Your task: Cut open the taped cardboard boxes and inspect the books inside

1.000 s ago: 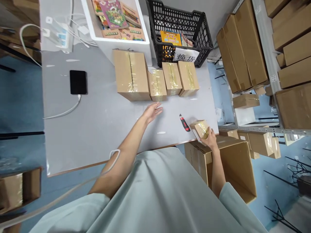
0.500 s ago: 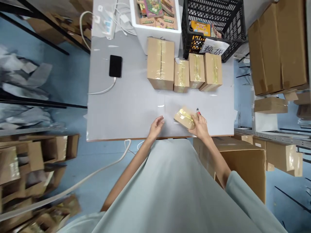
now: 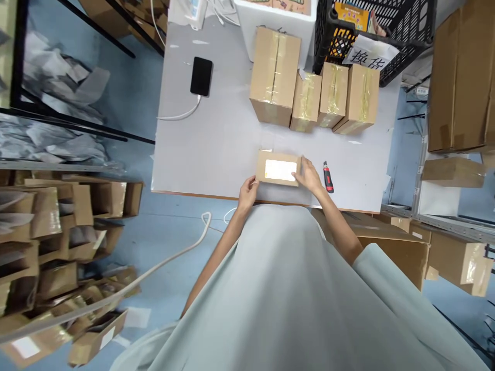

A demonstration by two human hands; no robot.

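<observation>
A small cardboard box (image 3: 261, 174) with a white label on its upper face is held between my hands near the table's front edge. My right hand (image 3: 310, 178) grips its right end, the thumb lying over the label's edge. At the lower left corner, my left hand (image 3: 248, 194) has its curled fingertips against the box. A red and black utility knife (image 3: 328, 178) lies on the table just right of my right hand, touched by neither hand.
Taped cardboard boxes, a large one (image 3: 275, 74) and several smaller, line the back of the table (image 3: 216, 149). Behind them stand a white foam box (image 3: 278, 20) and a black crate (image 3: 381, 44). A black phone (image 3: 201, 77) with a white cable lies left.
The small box has turned label side up and moved left between my hands. My left hand has come to its left end. The knife, partly hidden before, now shows fully. The view has shifted.
</observation>
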